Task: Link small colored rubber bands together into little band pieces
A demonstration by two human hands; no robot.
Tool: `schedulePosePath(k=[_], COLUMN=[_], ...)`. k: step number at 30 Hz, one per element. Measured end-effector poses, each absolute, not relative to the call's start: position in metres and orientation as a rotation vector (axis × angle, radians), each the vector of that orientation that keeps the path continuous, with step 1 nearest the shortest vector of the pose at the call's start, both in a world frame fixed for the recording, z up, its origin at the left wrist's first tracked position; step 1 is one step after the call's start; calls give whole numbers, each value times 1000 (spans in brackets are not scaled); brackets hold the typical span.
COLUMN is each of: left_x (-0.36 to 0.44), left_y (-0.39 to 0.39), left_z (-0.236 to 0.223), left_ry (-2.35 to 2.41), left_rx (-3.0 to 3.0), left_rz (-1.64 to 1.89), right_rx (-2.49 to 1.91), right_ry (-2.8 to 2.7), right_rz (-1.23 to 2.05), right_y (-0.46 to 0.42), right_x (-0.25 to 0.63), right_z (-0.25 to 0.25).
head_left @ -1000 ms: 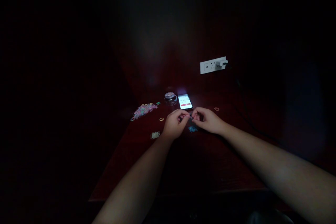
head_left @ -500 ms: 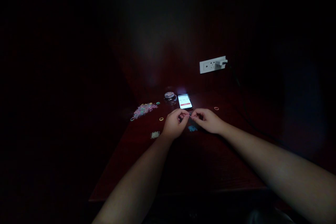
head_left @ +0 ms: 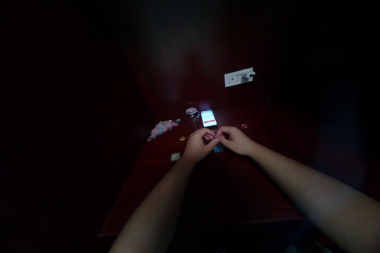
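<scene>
My left hand and my right hand meet at the fingertips above the table, thumbs and forefingers pinched together. Between them shows a thin, pinkish elastic band, mostly hidden by the fingers. Just under the hands lies a bundle of blue elastic bands, partly covered. A bundle of pale yellow-green bands rests left of my left wrist. One loose yellow band lies beside my left hand, and a single pink-red band lies beyond my right hand.
A heap of mixed coloured bands lies at the table's left edge. Behind my hands are a lidded clear jar and a lit phone. A wall socket holds a plug whose dark cable runs down to the right. The surroundings are very dark.
My fingertips have come closer together, and less of the pinkish band shows between them. The whole view has shifted slightly, so things sit a little lower in the picture.
</scene>
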State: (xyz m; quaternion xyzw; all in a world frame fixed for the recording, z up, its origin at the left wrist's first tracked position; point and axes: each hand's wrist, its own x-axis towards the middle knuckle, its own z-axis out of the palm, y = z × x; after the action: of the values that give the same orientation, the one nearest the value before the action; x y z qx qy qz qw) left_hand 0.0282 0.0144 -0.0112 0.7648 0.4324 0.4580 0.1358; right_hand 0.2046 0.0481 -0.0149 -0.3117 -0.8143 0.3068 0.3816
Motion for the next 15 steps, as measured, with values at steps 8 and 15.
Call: schedulePosePath(k=[8,15], left_x=[26,27], left_y=[16,14], left_z=[-13,-10], left_ry=[1278,1273], left_rx=[2213,2203], left_rz=[1352,1378], right_rx=[-801,-796], right_ry=[-2072,-2063], right_rz=[730,755], right_y=[50,47], right_x=[205,204], right_z=[-17,-15])
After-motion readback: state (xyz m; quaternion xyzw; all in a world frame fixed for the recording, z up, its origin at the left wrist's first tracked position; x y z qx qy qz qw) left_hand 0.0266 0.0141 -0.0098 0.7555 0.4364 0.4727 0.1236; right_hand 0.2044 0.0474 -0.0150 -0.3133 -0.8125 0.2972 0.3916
